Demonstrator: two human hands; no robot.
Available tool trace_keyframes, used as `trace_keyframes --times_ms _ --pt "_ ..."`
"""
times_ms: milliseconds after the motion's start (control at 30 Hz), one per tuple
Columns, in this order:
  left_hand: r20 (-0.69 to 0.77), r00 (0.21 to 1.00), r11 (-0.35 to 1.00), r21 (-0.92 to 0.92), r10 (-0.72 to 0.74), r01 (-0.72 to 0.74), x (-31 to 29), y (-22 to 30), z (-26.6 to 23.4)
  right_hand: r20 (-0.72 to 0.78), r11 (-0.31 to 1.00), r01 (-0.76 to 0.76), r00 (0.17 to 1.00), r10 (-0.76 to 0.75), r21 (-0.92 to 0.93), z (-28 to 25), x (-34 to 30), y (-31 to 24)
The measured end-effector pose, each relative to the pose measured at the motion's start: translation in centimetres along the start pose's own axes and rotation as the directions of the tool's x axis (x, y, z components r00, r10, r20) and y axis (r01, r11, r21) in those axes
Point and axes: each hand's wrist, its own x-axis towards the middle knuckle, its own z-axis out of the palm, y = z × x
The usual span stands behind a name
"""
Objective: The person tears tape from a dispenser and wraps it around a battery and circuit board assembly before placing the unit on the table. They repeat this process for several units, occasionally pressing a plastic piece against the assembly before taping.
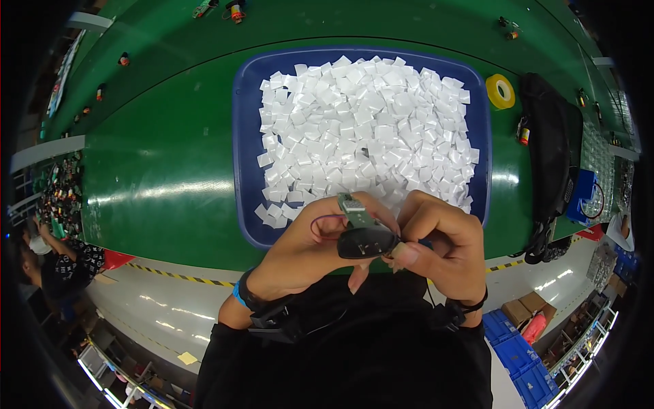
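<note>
Both my hands meet over the near edge of a blue tray (244,146) filled with small white square pieces (371,126). My left hand (296,249) is closed around a small green circuit board (357,217) with a glossy black oval part (364,243) at its near end. A thin dark wire loops out beside the board. Thumb and fingers of my right hand (446,238) pinch together at the right end of the black part. Whatever lies between those fingertips is mostly hidden; a small dark bit shows there.
A yellow tape roll (493,95) lies right of the tray, beside a black bag (547,143) and a blue box (583,194). Small electronic parts (236,12) are scattered along the green table (157,150). Another person (61,266) is at far left. Blue crates (518,354) stand lower right.
</note>
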Motion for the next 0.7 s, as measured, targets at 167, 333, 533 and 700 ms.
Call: trace_keyframes --times_ms 167,333,533,700 --pt "-0.034 0.999 0.996 -0.091 -0.013 0.010 0.0 -0.5 -0.2 -0.091 0.989 -0.046 0.994 0.059 0.138 0.8 0.0 0.2" --pt "-0.095 0.994 0.993 -0.101 0.058 -0.068 0.0 -0.7 0.3 -0.114 0.995 -0.027 0.993 0.038 0.099 0.7 0.0 0.4" --pt "-0.027 0.996 0.996 0.026 0.084 -0.083 0.0 -0.9 -0.7 -0.055 0.996 0.017 0.998 -0.022 -0.091 -0.3 0.3 0.4" --pt "-0.041 0.992 0.978 0.174 0.122 -0.113 0.0 -0.3 -0.2 -0.082 0.997 -0.060 0.995 0.056 -0.046 -0.2 0.4 0.3"
